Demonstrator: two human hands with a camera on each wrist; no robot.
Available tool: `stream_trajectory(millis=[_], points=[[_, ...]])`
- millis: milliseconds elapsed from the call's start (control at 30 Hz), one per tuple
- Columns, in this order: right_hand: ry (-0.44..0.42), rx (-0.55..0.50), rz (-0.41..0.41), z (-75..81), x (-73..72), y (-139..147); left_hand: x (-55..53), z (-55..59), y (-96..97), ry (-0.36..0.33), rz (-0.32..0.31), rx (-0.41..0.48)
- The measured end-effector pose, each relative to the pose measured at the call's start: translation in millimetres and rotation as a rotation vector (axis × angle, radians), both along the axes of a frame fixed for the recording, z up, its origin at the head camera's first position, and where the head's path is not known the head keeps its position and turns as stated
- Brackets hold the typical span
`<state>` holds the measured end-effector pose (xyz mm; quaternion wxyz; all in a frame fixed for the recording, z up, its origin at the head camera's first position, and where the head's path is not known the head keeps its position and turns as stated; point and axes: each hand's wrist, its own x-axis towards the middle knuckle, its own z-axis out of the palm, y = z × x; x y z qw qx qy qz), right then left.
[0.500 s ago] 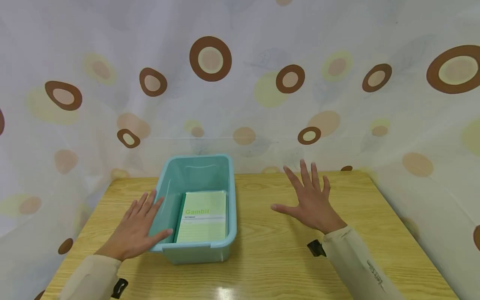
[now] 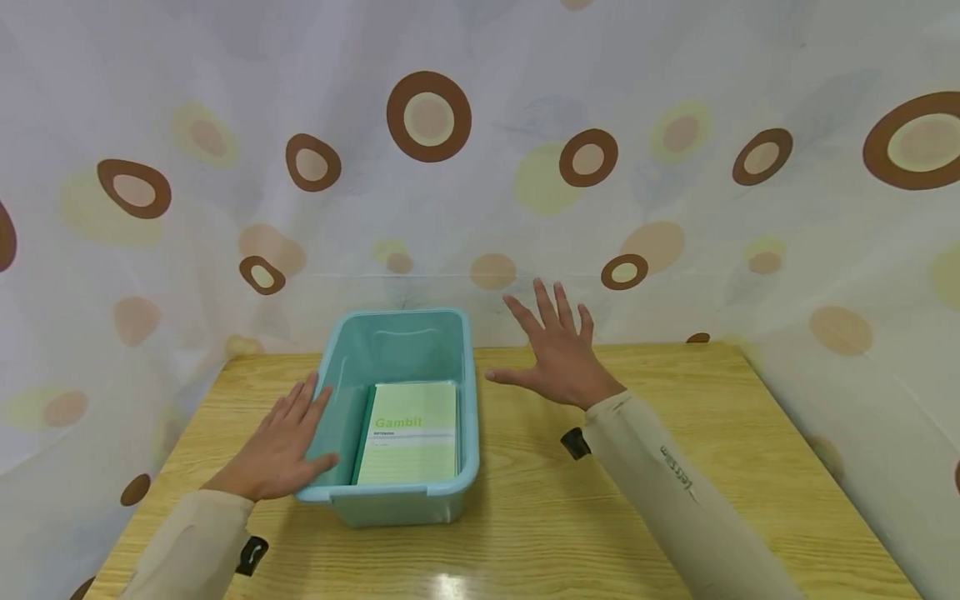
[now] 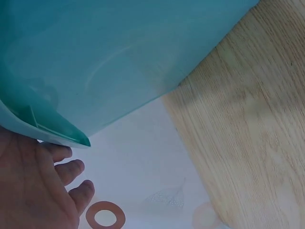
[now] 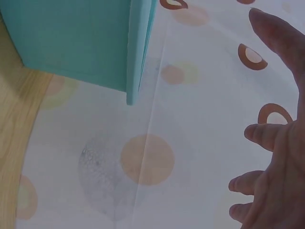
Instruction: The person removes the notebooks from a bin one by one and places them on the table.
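A light blue plastic bin (image 2: 471,417) stands on the table, left of centre in the head view. Inside it lies a pale green notebook (image 2: 411,437) with "Gambit" printed on its cover, and a darker green edge shows along its left side. My left hand (image 2: 281,446) is at the bin's left rim with its fingers extended; whether it touches the rim is hard to tell. To the right of the bin, my right hand (image 2: 558,354) hovers with fingers spread, apart from the bin and holding nothing. In the right wrist view its fingers (image 4: 264,136) are clear of the bin's wall.
The wooden table (image 2: 675,500) extends to both sides of the bin. A white sheet (image 2: 480,208) with brown rings and pale spots hangs behind the table and along its sides.
My right hand has moved left and somewhat up, closer to the bin. The left hand remains by the left rim, with its thumb shifted slightly. The bin stays in place.
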<state>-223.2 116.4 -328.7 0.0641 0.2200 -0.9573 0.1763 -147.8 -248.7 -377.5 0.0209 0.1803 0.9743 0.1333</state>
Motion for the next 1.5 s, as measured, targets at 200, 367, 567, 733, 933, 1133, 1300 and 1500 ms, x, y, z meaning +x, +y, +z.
stream_trajectory(millis=[200, 367, 567, 733, 933, 1133, 1300, 1500], points=[[-0.021, 0.033, 0.057, 8.0, -16.1, -30, -4.4, 3.3, 1.6, -0.027, 0.011, 0.018], [-0.066, 0.063, 0.103, 11.2, -26.8, -55, -7.5, 5.3, 3.2, -0.047, 0.012, 0.011], [-0.102, 0.112, 0.15, 12.0, -35.6, -86, -9.0, 4.7, 3.4, -0.065, -0.002, 0.018], [-0.122, 0.132, 0.192, 10.0, -38.4, -108, -9.6, 4.8, 4.7, -0.07, -0.002, 0.009], [-0.169, 0.186, 0.192, 7.5, -39.5, -129, -11.0, 4.5, 5.3, -0.055, -0.002, -0.005], [-0.25, 0.184, 0.161, 1.3, -40.3, -144, -13.1, 3.1, 2.9, -0.048, -0.015, -0.023], [-0.305, 0.224, 0.119, -8.4, -42.0, -158, -12.2, 3.5, 4.0, -0.037, -0.014, -0.032], [-0.352, 0.243, 0.053, -31.9, -50.1, -178, -10.4, 2.1, 6.5, -0.017, 0.007, -0.039]])
